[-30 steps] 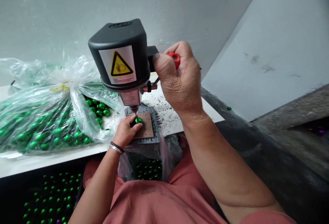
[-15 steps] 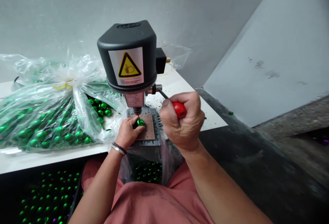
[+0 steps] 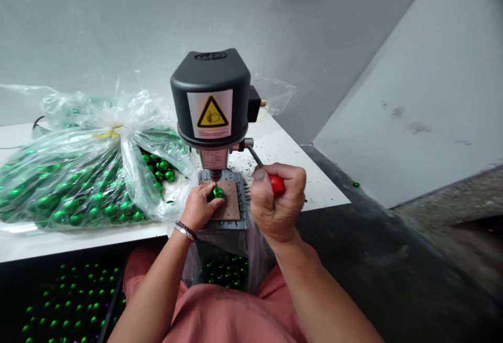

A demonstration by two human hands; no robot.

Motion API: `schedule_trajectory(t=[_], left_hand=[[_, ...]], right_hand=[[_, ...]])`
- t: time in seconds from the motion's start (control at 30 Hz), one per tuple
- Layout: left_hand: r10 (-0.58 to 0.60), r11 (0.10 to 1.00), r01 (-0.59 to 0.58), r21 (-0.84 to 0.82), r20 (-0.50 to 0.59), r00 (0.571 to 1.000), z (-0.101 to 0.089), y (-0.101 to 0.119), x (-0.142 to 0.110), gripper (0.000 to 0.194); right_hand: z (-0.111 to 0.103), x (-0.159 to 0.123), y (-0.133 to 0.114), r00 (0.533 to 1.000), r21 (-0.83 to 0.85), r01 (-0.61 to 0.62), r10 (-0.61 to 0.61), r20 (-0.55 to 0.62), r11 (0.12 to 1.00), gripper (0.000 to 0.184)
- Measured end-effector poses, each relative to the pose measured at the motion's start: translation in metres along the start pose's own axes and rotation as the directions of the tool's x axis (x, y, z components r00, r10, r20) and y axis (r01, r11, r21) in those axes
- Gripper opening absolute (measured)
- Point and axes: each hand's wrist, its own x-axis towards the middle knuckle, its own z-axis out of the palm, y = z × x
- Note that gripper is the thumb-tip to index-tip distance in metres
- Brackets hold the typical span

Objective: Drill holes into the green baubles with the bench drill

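A shiny green ball [image 3: 218,192] sits on the brown board of a small drill press [image 3: 211,107], right under its bit [image 3: 216,181]. My left hand [image 3: 199,205] grips the ball from the left, thumb and forefinger around it. On the right, my right hand [image 3: 278,196] is wrapped around the red knob [image 3: 277,185] of the press lever [image 3: 255,156]. The brown board [image 3: 230,204] lies on the grey slotted base [image 3: 243,212], which is scattered with dark shavings. The bit's tip meets the top of the ball; whether it has entered cannot be made out.
A clear plastic bag [image 3: 90,175] of green balls, tied with yellow, lies left of the press on the white table [image 3: 314,185]. Below the table edge are a dark tray of green balls [image 3: 66,301] and another bag of balls [image 3: 228,272]. One ball [image 3: 356,184] lies on the floor.
The view has shifted, so the press appears lower and further right. My right hand on the lever knob sits slightly lower; my left hand still holds the ball under the bit.
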Motion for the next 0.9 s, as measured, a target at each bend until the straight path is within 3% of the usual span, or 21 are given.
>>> schedule_trajectory(t=[0.37, 0.5, 0.63, 0.73, 0.8, 0.83, 0.9], left_hand=[[-0.032, 0.998, 0.031, 0.056, 0.022, 0.999, 0.001, -0.001, 0.0, 0.047], [-0.002, 0.999, 0.002, 0.035, 0.006, 1.0, 0.0, 0.0, 0.0, 0.044], [-0.055, 0.998, 0.055, -0.036, 0.005, 0.998, -0.01, 0.003, -0.009, 0.041], [-0.015, 0.995, 0.034, -0.092, 0.196, 0.98, -0.028, 0.003, -0.023, 0.042], [0.07, 0.989, -0.02, -0.144, 0.354, 0.933, -0.041, 0.003, -0.032, 0.049], [0.097, 0.984, -0.032, -0.173, 0.384, 0.918, -0.048, 0.002, -0.035, 0.052], [0.09, 0.978, -0.026, -0.208, 0.304, 0.948, -0.058, 0.001, -0.036, 0.05]], right_hand=[[0.001, -0.019, 0.011, 0.998, 0.114, 0.003, -0.01, 0.062, 0.994, 0.016], [0.005, 0.019, -0.008, 0.999, -0.075, -0.018, 0.015, -0.038, 0.997, 0.006], [0.012, 0.069, -0.025, 0.991, -0.146, -0.127, 0.132, 0.024, 0.981, 0.021], [0.015, 0.085, -0.027, 0.974, -0.118, -0.201, 0.211, 0.079, 0.972, 0.026], [0.015, 0.085, -0.025, 0.964, -0.094, -0.236, 0.246, 0.103, 0.967, 0.026], [0.015, 0.084, -0.024, 0.96, -0.081, -0.248, 0.257, 0.11, 0.965, 0.026], [0.015, 0.082, -0.022, 0.956, -0.063, -0.264, 0.27, 0.113, 0.962, 0.024]])
